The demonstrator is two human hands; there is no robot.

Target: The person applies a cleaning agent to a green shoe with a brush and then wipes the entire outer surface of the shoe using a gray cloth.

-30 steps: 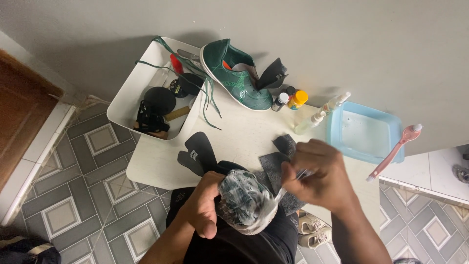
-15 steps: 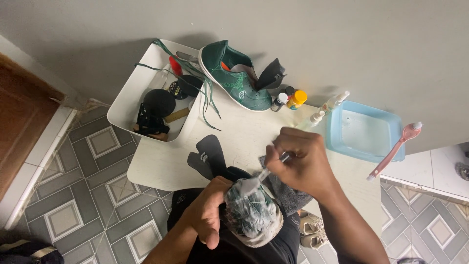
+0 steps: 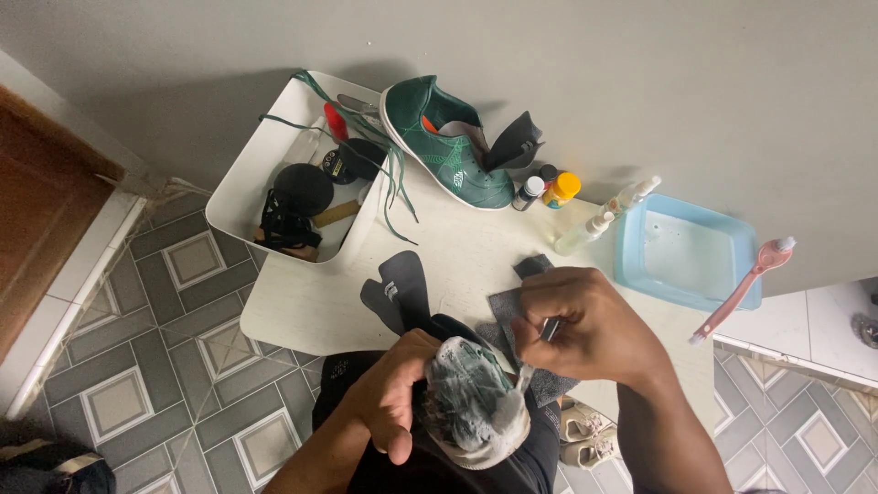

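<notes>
My left hand (image 3: 395, 395) grips a green shoe (image 3: 471, 402) covered in white foam, holding it over my lap. My right hand (image 3: 590, 325) is closed around a small brush handle (image 3: 547, 331), its head down against the foamy shoe. A grey cloth (image 3: 512, 311) lies on the white table (image 3: 302, 306) under my right hand. Two dark insoles (image 3: 400, 291) rest on the table just beyond the shoe. A second green shoe (image 3: 445, 144) stands at the table's far side, its tongue pulled out.
A white tray (image 3: 240, 183) at the left holds green laces, round black tins and a brush. Small bottles (image 3: 549, 190) and spray bottles (image 3: 604, 220) stand near a light blue basin (image 3: 686, 256) with a pink brush (image 3: 745, 282) beside it. Tiled floor lies below.
My right hand has come down from beside the shoe and now works the brush on its foamy toe. My left hand has kept its hold, turning the shoe slightly.
</notes>
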